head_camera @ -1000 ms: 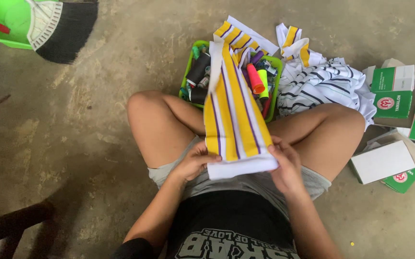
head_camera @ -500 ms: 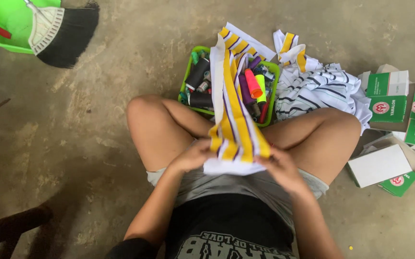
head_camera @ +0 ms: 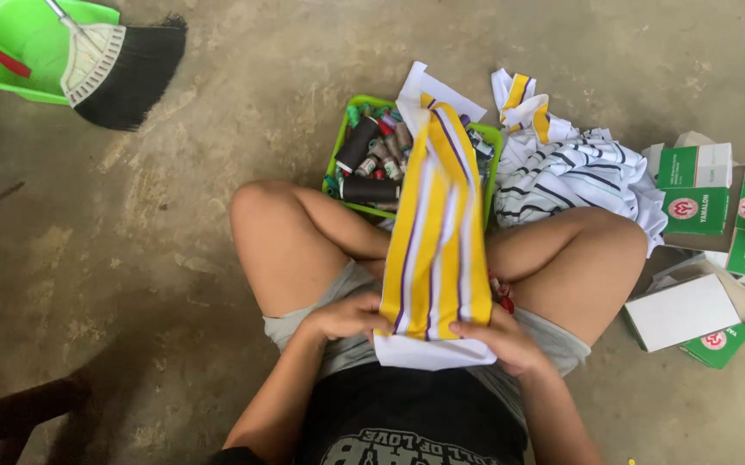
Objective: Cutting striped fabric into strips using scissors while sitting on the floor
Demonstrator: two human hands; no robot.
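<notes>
floor (head_camera: 217,198) of bare concrete, person seated cross-legged on it. striped cloth (head_camera: 438,241), yellow, white and purple, lies lengthwise over the lap, far end reaching the green tray (head_camera: 338,159) of thread spools. compared with half a second ago the strip is flatter and straighter, its near white hem pulled down toward the waist; a second ago it fanned wider at the top. reading: cloth is being smoothed and drawn taut along its length, the work on it likely at the near end. left hand (head_camera: 348,317) pinches the near left corner of the cloth, fingers closed on it. right hand (head_camera: 501,340) grips the near right corner likewise. second striped garment (head_camera: 574,176) heaped beside the right knee. green and white boxes (head_camera: 708,202) at far right. broom (head_camera: 118,65) and green dustpan (head_camera: 19,43) at top left, well apart.
</notes>
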